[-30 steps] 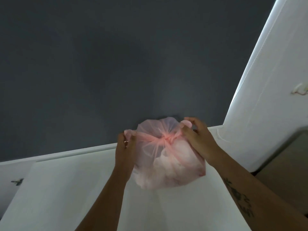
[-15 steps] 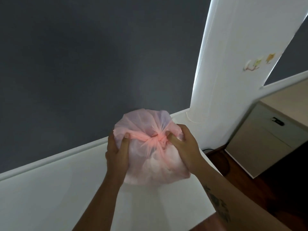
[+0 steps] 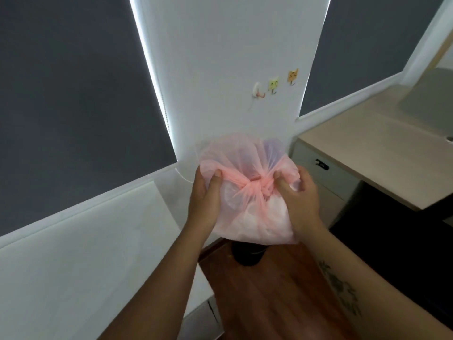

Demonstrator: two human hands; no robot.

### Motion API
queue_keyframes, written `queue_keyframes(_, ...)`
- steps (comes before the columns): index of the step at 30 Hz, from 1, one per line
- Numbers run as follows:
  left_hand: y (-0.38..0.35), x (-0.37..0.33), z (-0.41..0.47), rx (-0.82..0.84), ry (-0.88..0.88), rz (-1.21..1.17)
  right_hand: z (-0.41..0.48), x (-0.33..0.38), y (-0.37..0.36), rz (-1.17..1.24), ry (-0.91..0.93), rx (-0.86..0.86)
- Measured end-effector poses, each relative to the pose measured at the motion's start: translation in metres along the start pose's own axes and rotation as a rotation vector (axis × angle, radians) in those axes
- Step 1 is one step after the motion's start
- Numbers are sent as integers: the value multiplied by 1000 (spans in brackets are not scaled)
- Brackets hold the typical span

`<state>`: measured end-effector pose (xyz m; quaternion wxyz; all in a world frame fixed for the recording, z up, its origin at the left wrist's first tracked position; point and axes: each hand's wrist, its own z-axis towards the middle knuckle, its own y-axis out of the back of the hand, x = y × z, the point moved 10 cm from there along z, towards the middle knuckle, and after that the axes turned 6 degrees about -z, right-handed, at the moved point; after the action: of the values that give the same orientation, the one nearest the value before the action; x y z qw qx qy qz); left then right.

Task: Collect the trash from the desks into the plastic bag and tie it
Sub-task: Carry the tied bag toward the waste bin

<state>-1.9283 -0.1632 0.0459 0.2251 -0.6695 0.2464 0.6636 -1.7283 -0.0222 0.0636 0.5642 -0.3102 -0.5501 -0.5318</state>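
**Desk:** What fills the frame, biggest first?

**Caption:** Dark grey blinds (image 3: 73,94) take the upper left. A white wall panel (image 3: 220,57) runs down the centre and a white bench (image 3: 85,253) sits lower left. A beige bench with a drawer (image 3: 367,153) is at right, above brown floor (image 3: 269,290) at lower centre.

**Desk:** And the bag?

**Caption:** The pink plastic bag (image 3: 255,217) is held in mid-air at centre frame, off both benches, above a dark round object on the floor (image 3: 247,253). It bulges with pale contents.

**Desk:** Where does the knot lie from the hands?

**Caption:** The knot (image 3: 257,187) sits between them. Its twisted band runs left to right across the bag's top. The right hand (image 3: 301,200) is nearer to it; the left hand (image 3: 206,195) holds the band's far end.

**Desk:** The fingers?

**Caption:** The left fingers (image 3: 215,179) pinch the gathered plastic. The right fingers (image 3: 282,185) are pressed onto the plastic just beside the knot. An outward pull along that band looks like the tightening move.

**Desk:** Any writing?

**Caption:** None legible. Three small wall hooks (image 3: 274,87) in the upper centre show cartoon faces only. The bag carries no print that can be seen.
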Motion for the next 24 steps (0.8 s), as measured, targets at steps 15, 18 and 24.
queue_keyframes(15, -155, 236, 45, 53, 449, -11, 69, -250, 14, -342, -296, 105)
queue_keyframes(18, -155, 296, 57, -3, 605, 0, 77, -301, -9, -398, -363, 181)
queue_keyframes(24, -169, 397, 79, -87, 818, 60, 90, -396, -40, -538, -438, 241)
